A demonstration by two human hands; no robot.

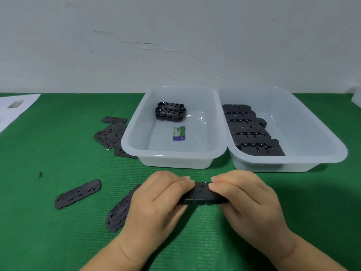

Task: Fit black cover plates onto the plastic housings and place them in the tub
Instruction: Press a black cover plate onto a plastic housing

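Note:
Both my hands hold one black housing with a cover plate (202, 193) on top, low over the green mat. My left hand (156, 200) grips its left end and my right hand (246, 198) grips its right end, fingers curled over the top. A loose cover plate (78, 193) lies to the left, and another cover plate (119, 212) lies partly under my left hand. The left tub (173, 153) holds two open housings (170, 111) at its back. The right tub (289, 159) holds a row of several covered housings (252, 132).
A pile of several more cover plates (111, 134) lies left of the left tub. A small label card (179, 133) lies in the left tub. White paper (13, 110) sits at the far left edge. A cracked wall stands right behind the tubs.

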